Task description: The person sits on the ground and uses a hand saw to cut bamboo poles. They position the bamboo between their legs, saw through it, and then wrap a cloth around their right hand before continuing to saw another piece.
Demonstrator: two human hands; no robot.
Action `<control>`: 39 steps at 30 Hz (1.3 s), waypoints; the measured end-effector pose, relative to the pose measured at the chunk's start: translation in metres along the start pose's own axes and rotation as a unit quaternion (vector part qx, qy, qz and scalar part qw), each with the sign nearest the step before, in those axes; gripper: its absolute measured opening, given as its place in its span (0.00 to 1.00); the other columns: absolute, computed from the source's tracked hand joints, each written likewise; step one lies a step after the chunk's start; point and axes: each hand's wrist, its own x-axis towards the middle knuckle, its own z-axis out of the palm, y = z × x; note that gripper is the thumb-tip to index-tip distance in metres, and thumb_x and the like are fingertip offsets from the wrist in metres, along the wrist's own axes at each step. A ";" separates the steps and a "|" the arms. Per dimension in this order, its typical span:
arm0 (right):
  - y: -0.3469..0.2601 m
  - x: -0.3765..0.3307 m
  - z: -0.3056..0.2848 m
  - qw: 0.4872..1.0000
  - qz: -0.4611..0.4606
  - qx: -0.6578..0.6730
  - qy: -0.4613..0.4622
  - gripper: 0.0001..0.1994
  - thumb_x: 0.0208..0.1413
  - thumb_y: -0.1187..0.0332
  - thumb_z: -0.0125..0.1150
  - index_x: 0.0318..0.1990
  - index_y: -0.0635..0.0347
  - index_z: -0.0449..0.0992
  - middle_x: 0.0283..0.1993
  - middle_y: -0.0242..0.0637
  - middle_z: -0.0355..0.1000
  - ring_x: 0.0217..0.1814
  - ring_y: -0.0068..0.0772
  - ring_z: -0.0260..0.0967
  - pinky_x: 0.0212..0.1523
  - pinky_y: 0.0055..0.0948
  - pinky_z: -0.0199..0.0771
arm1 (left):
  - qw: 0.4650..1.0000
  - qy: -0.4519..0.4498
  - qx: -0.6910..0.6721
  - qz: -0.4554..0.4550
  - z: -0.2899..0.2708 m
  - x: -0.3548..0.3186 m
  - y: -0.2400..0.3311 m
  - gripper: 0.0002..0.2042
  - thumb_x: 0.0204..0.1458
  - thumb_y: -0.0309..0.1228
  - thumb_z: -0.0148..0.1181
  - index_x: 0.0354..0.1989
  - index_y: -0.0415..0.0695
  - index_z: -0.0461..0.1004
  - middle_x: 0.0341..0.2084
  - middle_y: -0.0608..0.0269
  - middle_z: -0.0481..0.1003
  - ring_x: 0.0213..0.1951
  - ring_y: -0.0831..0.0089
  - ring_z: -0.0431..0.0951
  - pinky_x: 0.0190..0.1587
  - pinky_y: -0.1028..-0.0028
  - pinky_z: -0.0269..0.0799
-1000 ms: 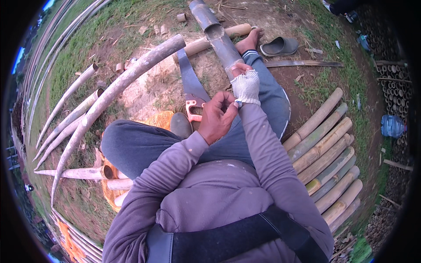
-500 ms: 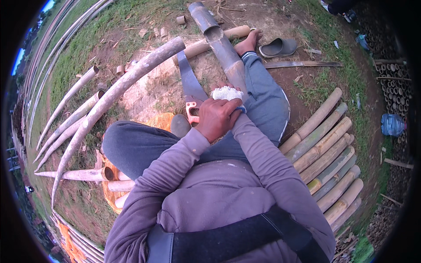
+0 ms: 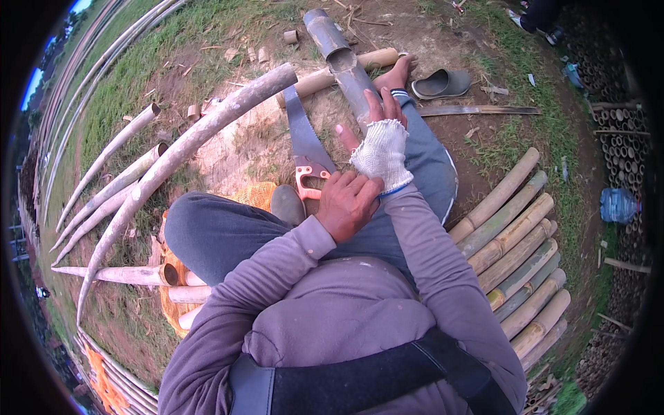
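A white knitted glove (image 3: pixel 382 146) with a blue-edged cuff covers my right hand (image 3: pixel 384 128); its thumb and at least two fingers stick out bare and spread. My bare left hand (image 3: pixel 348 202) is closed on the glove's cuff at the right wrist. Just left of the hands is a handsaw (image 3: pixel 305 130) with an orange handle, its blade pointing away from me. Ahead of my right hand, a notched grey bamboo pole (image 3: pixel 337 59) lies across another bamboo piece (image 3: pixel 315 81) near my bare foot (image 3: pixel 398 72).
A long bamboo pole (image 3: pixel 200 131) slants across the left, beside several thinner poles (image 3: pixel 111 162). Several cut bamboo lengths (image 3: pixel 515 242) lie in a row at right. A loose clog (image 3: pixel 443 84), a flat strip (image 3: pixel 481 110) and a blue water jug (image 3: pixel 618 205) are farther right.
My right hand has lifted forward and spread its fingers, bringing the glove into fuller view. The left hand has shifted slightly down toward me, from over the right hand to the cuff.
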 end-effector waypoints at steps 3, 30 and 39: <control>0.001 -0.003 0.005 0.986 0.049 0.155 0.042 0.36 0.61 0.60 0.75 0.71 0.66 0.64 0.72 0.59 0.63 0.72 0.61 0.66 0.67 0.49 0.71 | 0.995 0.023 -0.043 -0.088 0.010 -0.002 -0.002 0.19 0.41 0.26 0.75 0.43 0.45 0.74 0.30 0.61 0.73 0.31 0.57 0.77 0.35 0.58 0.70; 0.066 -0.022 0.081 0.865 0.287 0.290 -0.292 0.13 0.70 0.64 0.65 0.54 0.64 0.79 0.40 0.32 0.79 0.35 0.20 0.75 0.35 0.24 0.74 | 0.723 0.276 -0.158 -0.613 -0.228 -0.141 -0.247 0.31 0.61 0.45 0.74 0.64 0.39 0.70 0.46 0.58 0.80 0.43 0.71 0.79 0.45 0.70 0.76; 0.011 0.043 0.198 0.724 0.396 0.423 -0.375 0.20 0.71 0.59 0.65 0.61 0.64 0.75 0.48 0.40 0.80 0.40 0.26 0.79 0.40 0.26 0.79 | 0.347 0.630 -0.392 -0.574 -0.186 -0.224 -0.364 0.55 0.49 0.64 0.76 0.81 0.52 0.53 0.77 0.43 0.56 0.77 0.45 0.58 0.76 0.37 0.50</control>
